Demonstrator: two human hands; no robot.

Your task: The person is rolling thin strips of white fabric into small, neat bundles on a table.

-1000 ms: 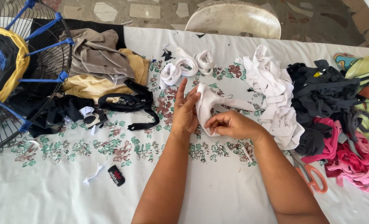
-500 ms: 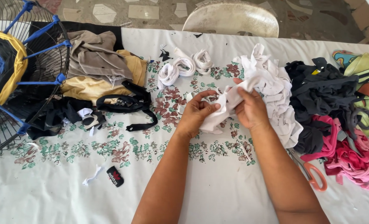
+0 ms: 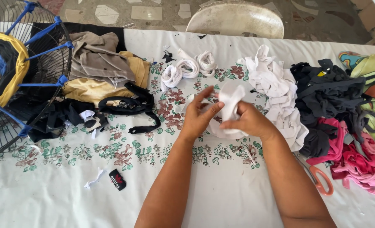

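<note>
Nearest the camera, a small black label (image 3: 117,179) and a white scrap (image 3: 95,179) lay on the table (image 3: 221,202), which was covered by a white cloth with a band of printed flowers. To the right, orange-handled scissors (image 3: 320,179) lay just beside a pink heap of cloth (image 3: 360,162).

Above the flowered band, the left hand (image 3: 200,116) and the right hand (image 3: 248,121) met over the middle of the table. Both grips were closed on a white strip of cloth (image 3: 231,105), bunched between them, with one end sticking up above the fingers. The left hand's fingertips pinched it from the left; the right hand clasped it from the right and below.

Just right of the hands lay a pile of white strips (image 3: 276,90), and beyond that a dark heap of cloth (image 3: 328,95). To the left lay a black strap (image 3: 130,105) and tan and yellow garments (image 3: 98,67).

Farther back, three rolled white strips (image 3: 187,69) sat side by side. A fan with a wire guard (image 3: 39,71) stood at the far left, and a pale chair back (image 3: 236,19) showed past the table's far edge.
</note>
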